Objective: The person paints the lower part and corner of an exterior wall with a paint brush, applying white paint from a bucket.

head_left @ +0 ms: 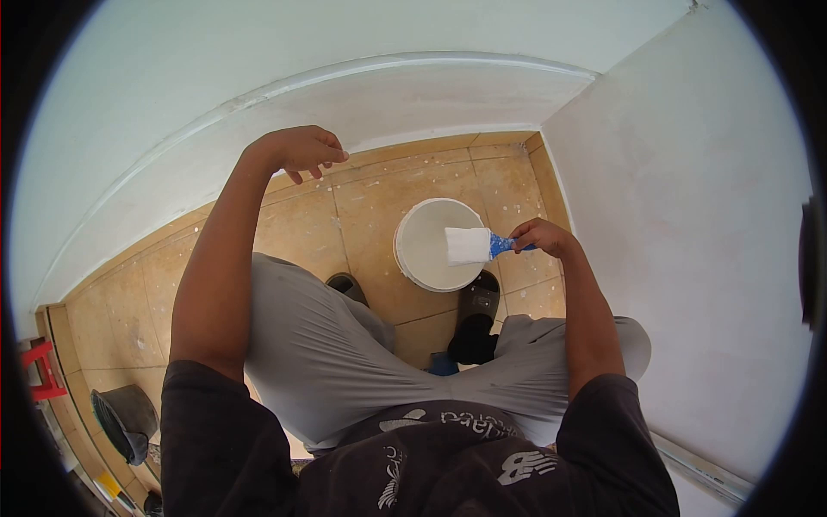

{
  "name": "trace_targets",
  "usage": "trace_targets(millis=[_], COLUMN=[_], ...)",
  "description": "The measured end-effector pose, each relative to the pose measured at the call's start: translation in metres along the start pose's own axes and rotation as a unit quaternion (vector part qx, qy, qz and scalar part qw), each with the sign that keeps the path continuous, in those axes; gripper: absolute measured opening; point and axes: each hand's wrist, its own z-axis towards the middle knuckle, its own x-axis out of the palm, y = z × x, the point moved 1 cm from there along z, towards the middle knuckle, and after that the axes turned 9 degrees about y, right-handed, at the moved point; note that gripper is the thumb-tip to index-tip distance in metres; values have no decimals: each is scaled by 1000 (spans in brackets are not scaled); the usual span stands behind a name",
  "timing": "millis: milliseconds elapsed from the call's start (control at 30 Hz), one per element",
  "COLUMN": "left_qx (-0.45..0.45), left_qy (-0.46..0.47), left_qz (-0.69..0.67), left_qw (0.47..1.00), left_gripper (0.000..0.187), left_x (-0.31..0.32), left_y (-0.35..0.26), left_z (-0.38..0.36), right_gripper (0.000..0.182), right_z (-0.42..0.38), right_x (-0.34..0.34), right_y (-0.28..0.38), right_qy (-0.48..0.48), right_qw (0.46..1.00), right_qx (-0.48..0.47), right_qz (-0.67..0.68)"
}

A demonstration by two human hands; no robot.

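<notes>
A paintbrush (pixel 469 246) with a blue, paint-spotted handle is in my right hand (pixel 539 236), the fingers wrapped round the handle's end. Its wide bristles, coated in white, point left over a round white bucket (pixel 419 264), which holds a pale liquid and stands on the floor in front of my feet. My left hand (pixel 307 152) is raised off to the left, close to the low wall in this view. It holds nothing, and its fingers hang loosely bent and apart.
White walls (pixel 672 172) meet in a corner at the right, with a ledge (pixel 413 60) along the front one. Paint drops dot the tan tiled floor (pixel 379 198). At the lower left are a black bucket (pixel 129 414) and a red object (pixel 41 370).
</notes>
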Motion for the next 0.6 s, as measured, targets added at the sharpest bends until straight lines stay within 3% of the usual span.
trace_targets(millis=[333, 600], left_qx=[8, 9], left_qy=[9, 15], left_qz=[1, 4], left_qw=[1000, 1000], left_gripper=[49, 51], left_x=[0, -2], left_y=[-2, -2], left_z=[-4, -5], right_gripper=[30, 31], right_z=[-16, -13], right_x=[-16, -14], right_y=[10, 8], right_qy=[4, 2], right_qw=[998, 1000], right_qx=[-23, -4], right_qz=[60, 10])
